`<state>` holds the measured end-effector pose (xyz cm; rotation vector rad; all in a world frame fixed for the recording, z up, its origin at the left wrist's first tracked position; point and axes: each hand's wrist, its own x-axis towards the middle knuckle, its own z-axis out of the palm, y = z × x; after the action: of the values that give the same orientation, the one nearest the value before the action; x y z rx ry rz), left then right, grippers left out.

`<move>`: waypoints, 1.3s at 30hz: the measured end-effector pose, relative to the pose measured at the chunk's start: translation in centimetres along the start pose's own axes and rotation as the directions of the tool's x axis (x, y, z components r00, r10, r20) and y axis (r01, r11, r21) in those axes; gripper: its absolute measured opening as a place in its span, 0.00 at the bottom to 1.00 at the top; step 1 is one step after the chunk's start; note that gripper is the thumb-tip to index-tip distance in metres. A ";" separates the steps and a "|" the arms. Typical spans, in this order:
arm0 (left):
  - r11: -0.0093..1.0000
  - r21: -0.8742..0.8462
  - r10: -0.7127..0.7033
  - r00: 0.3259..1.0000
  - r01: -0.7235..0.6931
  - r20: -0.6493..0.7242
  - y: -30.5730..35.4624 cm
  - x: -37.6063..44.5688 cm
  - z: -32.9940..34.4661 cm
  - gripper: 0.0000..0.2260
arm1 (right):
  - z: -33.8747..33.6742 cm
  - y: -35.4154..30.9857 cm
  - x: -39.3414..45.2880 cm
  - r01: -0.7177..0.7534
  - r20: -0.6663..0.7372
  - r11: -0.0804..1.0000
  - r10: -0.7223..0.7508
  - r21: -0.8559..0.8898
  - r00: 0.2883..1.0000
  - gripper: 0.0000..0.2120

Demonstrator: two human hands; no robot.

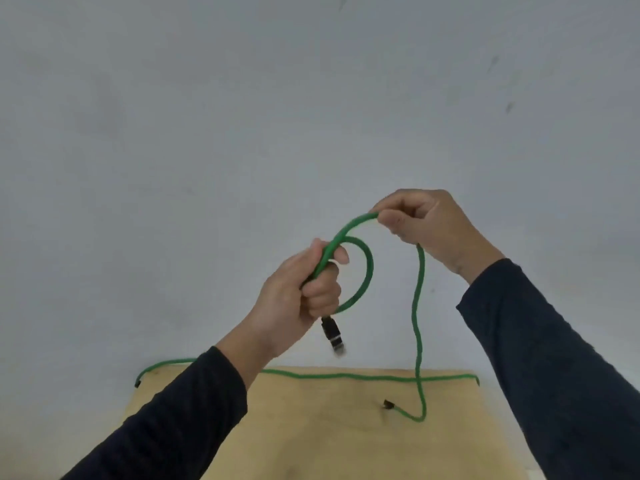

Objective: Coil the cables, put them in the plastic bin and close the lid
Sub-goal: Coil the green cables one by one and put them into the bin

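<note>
I hold a green cable point(419, 306) up in front of a grey wall. My left hand point(298, 299) is shut on it, with one small loop point(367, 271) standing out to the right and a black plug point(333, 336) hanging below the fist. My right hand point(426, 223) pinches the same cable higher up, to the right. From there the cable drops to the wooden table point(311, 427), where it ends in a small black connector point(388, 404). A second green cable point(346, 376) lies along the table's far edge. No bin is in view.
The grey wall point(242, 116) fills the upper view. The second cable's left end point(138, 383) hangs over the table's far left corner. My dark sleeves point(554, 358) cross both lower corners.
</note>
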<state>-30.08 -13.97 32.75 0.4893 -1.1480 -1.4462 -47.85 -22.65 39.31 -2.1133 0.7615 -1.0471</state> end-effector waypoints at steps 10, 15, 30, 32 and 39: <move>0.799 0.510 0.503 0.819 -0.320 -0.274 6.8 4.8 -0.3 0.10 | 9.1 -1.3 -1.4 0.010 0.183 0.936 0.058 -0.352 0.981 0.11; 0.474 0.875 0.264 0.964 -0.093 -0.041 3.2 0.8 -1.7 0.10 | 6.8 -3.8 -1.2 0.054 0.300 0.914 0.076 -0.403 0.951 0.07; 0.972 0.227 0.073 0.997 -0.066 -0.023 3.5 -1.9 -3.0 0.20 | 5.7 1.2 -0.6 -0.078 -0.156 0.969 0.117 0.233 0.981 0.10; 0.987 0.117 0.115 0.991 -0.108 -0.062 4.1 -1.4 -2.5 0.20 | 7.5 1.8 -0.7 -0.127 -0.217 0.967 0.176 0.223 0.960 0.11; 0.933 0.202 0.337 0.922 -0.299 -0.191 5.0 1.0 -2.3 0.15 | 14.5 1.4 -3.2 -0.183 0.052 0.975 0.191 -0.125 0.980 0.11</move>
<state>-25.89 -14.94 36.33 0.5397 -1.1153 -0.9897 -37.71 -16.96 30.05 -2.1157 0.9924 -0.8483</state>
